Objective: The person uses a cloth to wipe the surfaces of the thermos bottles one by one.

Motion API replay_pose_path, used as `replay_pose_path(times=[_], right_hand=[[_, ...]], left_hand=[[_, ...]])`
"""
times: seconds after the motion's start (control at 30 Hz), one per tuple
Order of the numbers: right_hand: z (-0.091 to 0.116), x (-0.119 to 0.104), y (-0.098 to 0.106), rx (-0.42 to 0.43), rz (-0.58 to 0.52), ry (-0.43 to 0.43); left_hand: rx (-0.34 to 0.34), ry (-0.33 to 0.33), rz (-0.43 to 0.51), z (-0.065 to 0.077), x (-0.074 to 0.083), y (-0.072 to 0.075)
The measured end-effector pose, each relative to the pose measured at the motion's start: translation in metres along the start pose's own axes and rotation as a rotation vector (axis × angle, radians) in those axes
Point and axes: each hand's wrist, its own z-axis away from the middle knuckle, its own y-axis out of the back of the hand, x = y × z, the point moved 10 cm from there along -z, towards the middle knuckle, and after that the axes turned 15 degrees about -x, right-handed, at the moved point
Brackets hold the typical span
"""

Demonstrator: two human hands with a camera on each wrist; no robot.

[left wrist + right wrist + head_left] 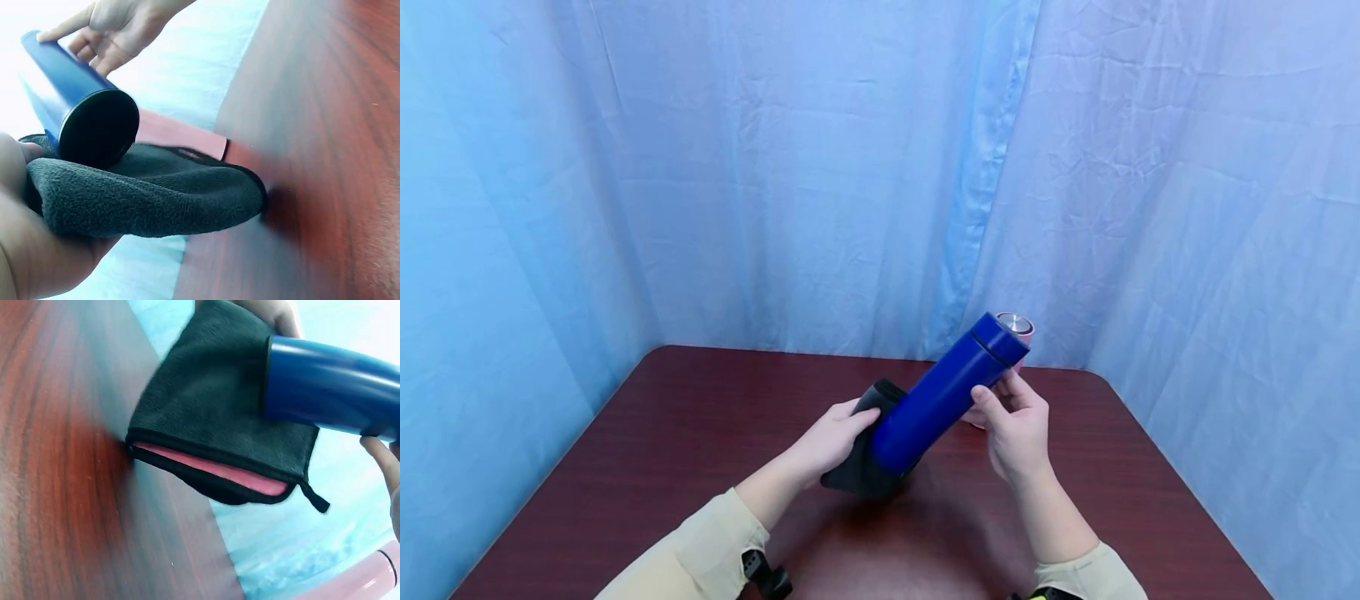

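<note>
A blue thermos bottle (940, 392) is held tilted above the table, its lidded end up and to the right. My right hand (1018, 429) grips it near the lid between thumb and fingers. My left hand (831, 440) holds a folded dark grey cloth (856, 471) at the bottle's lower end, thumb on top. In the left wrist view the bottle's black base (100, 128) faces the camera just over the fleecy cloth. The right wrist view shows the cloth's folded layers with a pink inner side (212, 467) and a small loop at one corner.
A pink bottle (1028, 336) with a silvery top stands behind the blue one, partly hidden by it and my right hand. The dark red wooden table (700, 417) has rounded far corners. Light blue curtains (820, 208) surround it at the back and sides.
</note>
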Motion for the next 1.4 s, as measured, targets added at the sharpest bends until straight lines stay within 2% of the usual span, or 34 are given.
replay_pose_path(times=[0.13, 0.23, 0.37, 0.47, 0.57, 0.7, 0.8, 0.9, 1.07, 1.27, 1.4], right_hand=[[0.001, 0.005, 0.011, 0.062, -0.020, -0.021], [0.004, 0.011, 0.015, 0.093, 0.009, -0.049], [0.008, 0.023, 0.011, 0.079, 0.076, -0.101], [0.011, 0.031, 0.001, 0.040, 0.102, -0.127], [0.015, 0.035, -0.009, -0.001, 0.112, -0.144], [0.016, 0.034, -0.016, -0.034, 0.132, -0.163], [0.015, 0.029, -0.016, -0.027, 0.143, -0.164], [0.010, 0.025, -0.010, 0.006, 0.119, -0.146], [0.006, 0.022, 0.002, 0.069, 0.084, -0.122], [0.011, 0.036, 0.008, 0.062, 0.098, -0.177], [0.018, 0.049, 0.000, 0.029, 0.123, -0.238]], left_hand=[[0.049, -0.131, -0.190, 0.008, 0.018, -0.004], [0.091, -0.226, -0.287, 0.012, 0.037, -0.010], [0.109, -0.312, -0.294, 0.010, 0.059, -0.020], [0.144, -0.343, -0.290, 0.005, 0.070, -0.021], [0.166, -0.336, -0.243, -0.003, 0.070, -0.017], [0.146, -0.272, -0.144, -0.009, 0.050, -0.009], [0.149, -0.222, -0.122, -0.006, 0.033, -0.005], [0.163, -0.221, -0.133, 0.001, 0.026, -0.003], [0.144, -0.296, -0.147, 0.008, 0.033, -0.013], [0.167, -0.451, -0.243, 0.018, 0.063, -0.031], [0.158, -0.572, -0.293, 0.018, 0.085, -0.043]])
